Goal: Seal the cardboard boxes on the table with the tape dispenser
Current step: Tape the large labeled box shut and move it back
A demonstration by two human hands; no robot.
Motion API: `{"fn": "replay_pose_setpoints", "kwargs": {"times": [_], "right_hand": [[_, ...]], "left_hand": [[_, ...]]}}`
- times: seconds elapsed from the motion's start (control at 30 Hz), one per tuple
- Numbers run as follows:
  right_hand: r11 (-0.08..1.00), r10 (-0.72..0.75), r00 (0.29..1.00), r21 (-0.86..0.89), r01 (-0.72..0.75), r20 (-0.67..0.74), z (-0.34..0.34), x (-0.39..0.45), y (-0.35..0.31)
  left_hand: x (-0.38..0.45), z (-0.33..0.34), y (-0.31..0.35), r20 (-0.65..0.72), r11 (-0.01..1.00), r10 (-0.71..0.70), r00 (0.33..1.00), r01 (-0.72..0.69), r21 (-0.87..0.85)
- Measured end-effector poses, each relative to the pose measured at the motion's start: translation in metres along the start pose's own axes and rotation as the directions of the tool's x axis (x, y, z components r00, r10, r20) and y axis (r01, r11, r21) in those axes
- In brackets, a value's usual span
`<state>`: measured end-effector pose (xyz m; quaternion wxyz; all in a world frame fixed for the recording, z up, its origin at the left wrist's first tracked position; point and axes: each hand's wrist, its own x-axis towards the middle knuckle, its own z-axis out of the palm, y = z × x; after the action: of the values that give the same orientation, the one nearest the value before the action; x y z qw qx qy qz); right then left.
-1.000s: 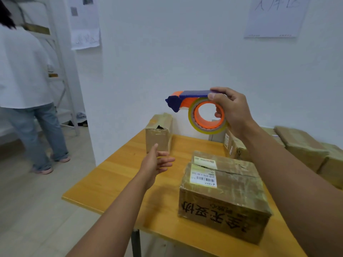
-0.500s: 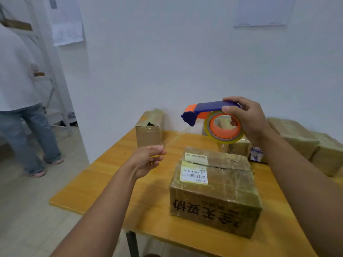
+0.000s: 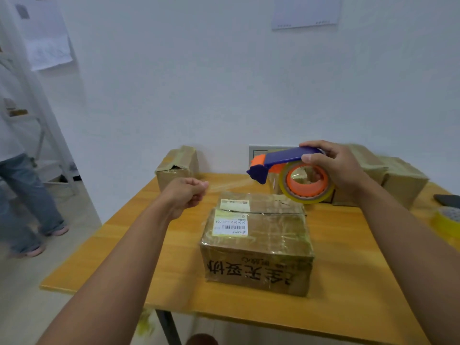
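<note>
A brown cardboard box [image 3: 258,247] with a white label and black characters sits in the middle of the wooden table [image 3: 154,260]. My right hand [image 3: 336,168] grips a blue and orange tape dispenser [image 3: 288,168] with a clear yellowish roll, held in the air just behind the box. My left hand [image 3: 190,192] pinches the free end of the clear tape [image 3: 229,186], which stretches between it and the dispenser, above the box's far left corner.
A small box [image 3: 178,165] with a torn top stands at the table's back left. More taped boxes [image 3: 395,178] line the wall at the back right. A yellow tape roll [image 3: 446,220] and a dark object [image 3: 448,200] lie at the right edge. A person [image 3: 17,170] stands on the left.
Both hands have come lower towards the box. My left hand, open a second ago, now pinches the tape end and has drawn a strip out of the dispenser.
</note>
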<state>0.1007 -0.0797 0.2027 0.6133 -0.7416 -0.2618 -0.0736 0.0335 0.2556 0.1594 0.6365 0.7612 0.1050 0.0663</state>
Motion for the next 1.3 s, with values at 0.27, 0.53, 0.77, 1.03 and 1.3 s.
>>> {"fn": "replay_pose_setpoints", "kwargs": {"times": [0.27, 0.53, 0.77, 1.03, 1.3], "right_hand": [[0.99, 0.021, 0.993, -0.142, -0.005, 0.115, -0.014, -0.011, 0.015], [0.977, 0.074, 0.983, -0.208, -0.038, 0.167, -0.013, -0.018, 0.028], [0.964, 0.077, 0.973, -0.267, -0.017, 0.22, -0.005, -0.017, 0.036], [0.956, 0.086, 0.971, -0.294, -0.018, 0.223, -0.002, -0.017, 0.038], [0.958, 0.092, 0.97, -0.285, -0.025, 0.226, 0.0, -0.018, 0.038]], "left_hand": [[0.008, 0.012, -0.012, -0.028, 0.977, -0.05, 0.998, 0.055, 0.206], [0.01, 0.017, -0.028, -0.019, 0.954, -0.106, 0.994, 0.107, 0.278], [0.011, 0.017, -0.04, -0.026, 0.943, -0.132, 0.991, 0.134, 0.305], [0.01, 0.019, -0.047, 0.0, 0.94, -0.187, 0.982, 0.179, 0.29], [0.004, 0.015, -0.073, -0.079, 0.945, -0.316, 0.945, 0.321, 0.061]]}}
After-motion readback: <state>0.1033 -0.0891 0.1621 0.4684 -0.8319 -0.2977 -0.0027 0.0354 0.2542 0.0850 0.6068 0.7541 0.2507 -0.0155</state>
